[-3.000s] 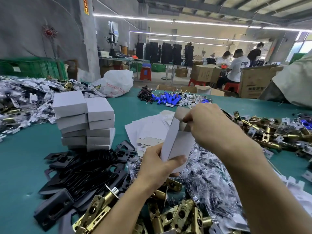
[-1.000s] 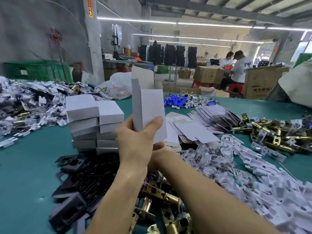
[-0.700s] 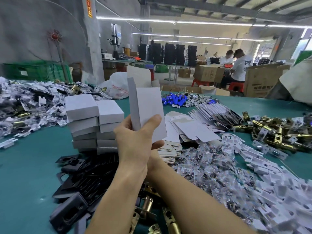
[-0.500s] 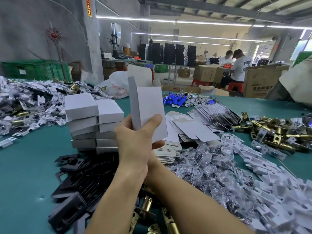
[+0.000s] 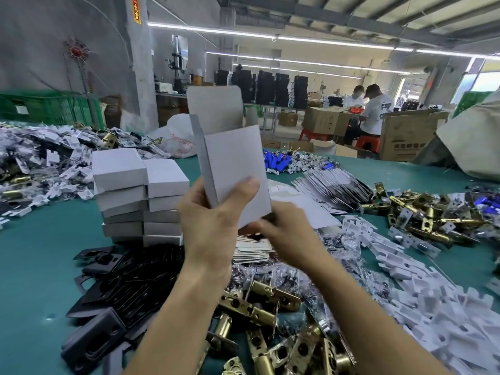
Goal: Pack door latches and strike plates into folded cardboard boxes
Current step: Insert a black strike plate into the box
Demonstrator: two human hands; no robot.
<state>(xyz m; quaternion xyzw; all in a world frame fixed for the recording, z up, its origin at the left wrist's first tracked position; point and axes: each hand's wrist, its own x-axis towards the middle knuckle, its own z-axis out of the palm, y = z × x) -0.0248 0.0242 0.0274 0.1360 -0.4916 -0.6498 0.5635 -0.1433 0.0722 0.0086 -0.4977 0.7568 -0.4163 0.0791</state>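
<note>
My left hand [image 5: 211, 228] grips a white folded cardboard box [image 5: 235, 163] upright above the table, thumb across its front, top flap standing open. My right hand [image 5: 286, 236] is blurred and sits at the box's lower right corner, fingers against its bottom edge; what it holds, if anything, is hidden. Brass door latches [image 5: 259, 307] lie heaped below my forearms. Black strike plates [image 5: 121, 288] are piled to the left of them.
A stack of closed white boxes [image 5: 140, 196] stands left of my hands. Flat box blanks [image 5: 332, 182], bagged screws [image 5: 297, 272], white plastic pieces [image 5: 405, 266] and more brass latches [image 5: 427, 212] cover the green table [image 5: 35, 261]. Two people [image 5: 373, 109] work at the back.
My right hand has come out from behind my left wrist to the box's lower right corner. The box stays upright in my left hand, now slightly closer to the camera.
</note>
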